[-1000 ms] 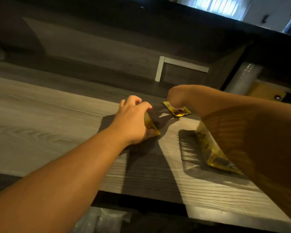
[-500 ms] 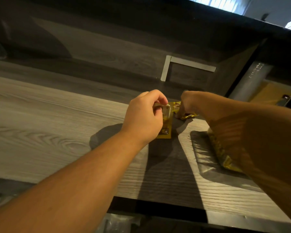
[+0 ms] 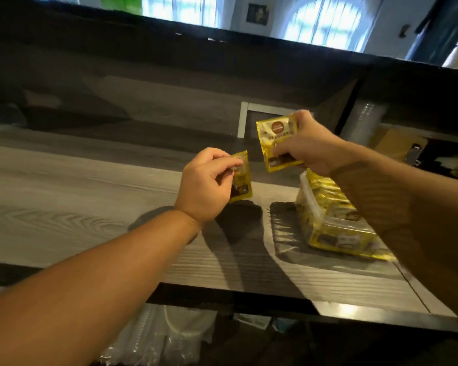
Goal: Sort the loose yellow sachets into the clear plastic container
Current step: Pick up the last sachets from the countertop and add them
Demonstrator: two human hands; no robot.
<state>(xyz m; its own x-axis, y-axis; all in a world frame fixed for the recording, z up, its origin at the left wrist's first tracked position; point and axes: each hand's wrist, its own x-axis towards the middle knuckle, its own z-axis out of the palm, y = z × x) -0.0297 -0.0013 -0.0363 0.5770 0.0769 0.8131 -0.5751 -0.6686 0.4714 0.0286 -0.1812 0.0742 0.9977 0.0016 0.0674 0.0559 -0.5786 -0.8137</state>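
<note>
My left hand (image 3: 205, 184) pinches a small yellow sachet (image 3: 241, 182) by its upper edge, holding it upright above the grey wooden counter (image 3: 64, 207). My right hand (image 3: 308, 145) grips a second yellow sachet (image 3: 276, 142), face toward me, lifted a little higher and to the right. Below my right forearm sits the clear plastic container (image 3: 331, 223), packed with several yellow sachets standing on edge. My right forearm hides the container's right side.
A raised dark ledge runs along the back of the counter, with a pale metal bracket (image 3: 245, 120) against it. Stacked clear plastic cups (image 3: 364, 120) stand at the back right. Plastic-wrapped items (image 3: 180, 336) lie below the counter's front edge.
Both hands have lifted off the counter, each with a sachet picked up from the surface. The view has tilted upward, showing windows beyond the ledge.
</note>
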